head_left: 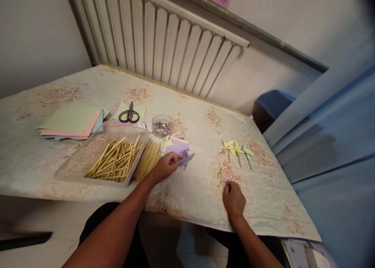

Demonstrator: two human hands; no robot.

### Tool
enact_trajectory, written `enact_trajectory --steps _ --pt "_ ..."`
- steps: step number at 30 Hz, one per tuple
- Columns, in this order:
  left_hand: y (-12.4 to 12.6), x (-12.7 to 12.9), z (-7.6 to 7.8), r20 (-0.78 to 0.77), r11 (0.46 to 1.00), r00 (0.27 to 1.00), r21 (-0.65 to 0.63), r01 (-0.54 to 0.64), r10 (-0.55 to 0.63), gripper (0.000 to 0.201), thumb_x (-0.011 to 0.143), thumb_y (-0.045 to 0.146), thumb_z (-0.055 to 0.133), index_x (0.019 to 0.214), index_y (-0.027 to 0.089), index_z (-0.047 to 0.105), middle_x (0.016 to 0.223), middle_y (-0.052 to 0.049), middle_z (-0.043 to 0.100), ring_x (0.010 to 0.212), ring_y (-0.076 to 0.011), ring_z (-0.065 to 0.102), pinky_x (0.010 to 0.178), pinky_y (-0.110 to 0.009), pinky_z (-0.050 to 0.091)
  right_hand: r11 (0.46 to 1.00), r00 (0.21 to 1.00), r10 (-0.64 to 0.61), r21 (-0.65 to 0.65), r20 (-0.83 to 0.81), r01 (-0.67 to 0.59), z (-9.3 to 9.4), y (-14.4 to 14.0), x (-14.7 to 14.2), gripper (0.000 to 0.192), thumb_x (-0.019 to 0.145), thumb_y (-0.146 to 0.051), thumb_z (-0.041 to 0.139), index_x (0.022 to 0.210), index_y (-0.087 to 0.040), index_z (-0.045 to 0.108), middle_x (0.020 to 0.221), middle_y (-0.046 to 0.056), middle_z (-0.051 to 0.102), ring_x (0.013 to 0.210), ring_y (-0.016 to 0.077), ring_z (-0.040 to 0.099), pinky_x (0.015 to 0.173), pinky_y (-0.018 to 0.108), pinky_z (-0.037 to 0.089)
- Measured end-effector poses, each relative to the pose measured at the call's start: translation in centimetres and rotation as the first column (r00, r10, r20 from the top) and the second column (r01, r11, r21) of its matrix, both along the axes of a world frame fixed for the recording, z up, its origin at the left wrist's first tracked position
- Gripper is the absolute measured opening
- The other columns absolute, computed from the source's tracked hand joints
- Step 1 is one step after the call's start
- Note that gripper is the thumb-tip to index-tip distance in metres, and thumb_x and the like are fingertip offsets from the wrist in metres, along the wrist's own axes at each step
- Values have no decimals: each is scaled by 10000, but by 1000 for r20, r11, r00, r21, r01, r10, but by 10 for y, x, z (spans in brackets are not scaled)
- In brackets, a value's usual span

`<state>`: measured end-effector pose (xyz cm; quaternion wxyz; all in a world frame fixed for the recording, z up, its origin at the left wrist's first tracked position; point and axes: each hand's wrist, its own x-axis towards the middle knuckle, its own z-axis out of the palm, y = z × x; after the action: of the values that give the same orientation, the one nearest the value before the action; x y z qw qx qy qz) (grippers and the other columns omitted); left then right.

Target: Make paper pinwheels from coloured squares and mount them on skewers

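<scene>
Purple paper pinwheel point(185, 158) flat under left hand point(165, 167)

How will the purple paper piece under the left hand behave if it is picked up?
The purple paper looks thin, so probably light and floppy. It seems folded with loose points, so it may bend or unfold. The left hand touches it, so pinching gently is likely enough.

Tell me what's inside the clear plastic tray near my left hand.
The clear plastic tray holds a heap of thin wooden sticks, piled toward its right end; the left end shows bare bottom. Whatever lies under the heap is covered. More sticks lie outside, beside the left hand.
</scene>
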<state>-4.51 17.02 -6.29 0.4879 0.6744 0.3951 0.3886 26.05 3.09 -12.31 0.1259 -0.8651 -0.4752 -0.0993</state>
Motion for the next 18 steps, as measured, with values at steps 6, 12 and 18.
enact_trajectory --steps 6,12,18 --pt "-11 4 6 143 947 948 -109 302 -286 142 671 155 554 647 198 420 1022 -68 662 981 -189 585 880 -322 427 1000 1000 0 -12 -9 0 3 0 -2 247 877 -234 422 994 -175 632 923 56 657 781 166 570 639 272 305" --pt "-20 6 6 512 771 766 -274 575 -389 222 651 211 645 688 176 428 858 -13 610 758 -120 537 690 -241 395 1000 1000 -6 -8 -1 6 4 1 -3 238 882 -235 423 989 -180 629 924 53 665 781 171 576 655 275 310" --pt "-21 11 -7 350 653 789 -442 615 -506 210 602 197 663 668 164 467 680 40 509 614 -89 460 560 -206 333 1000 1000 -22 -15 -3 22 4 2 -3 223 887 -235 421 958 -189 628 910 38 660 769 162 569 649 274 297"
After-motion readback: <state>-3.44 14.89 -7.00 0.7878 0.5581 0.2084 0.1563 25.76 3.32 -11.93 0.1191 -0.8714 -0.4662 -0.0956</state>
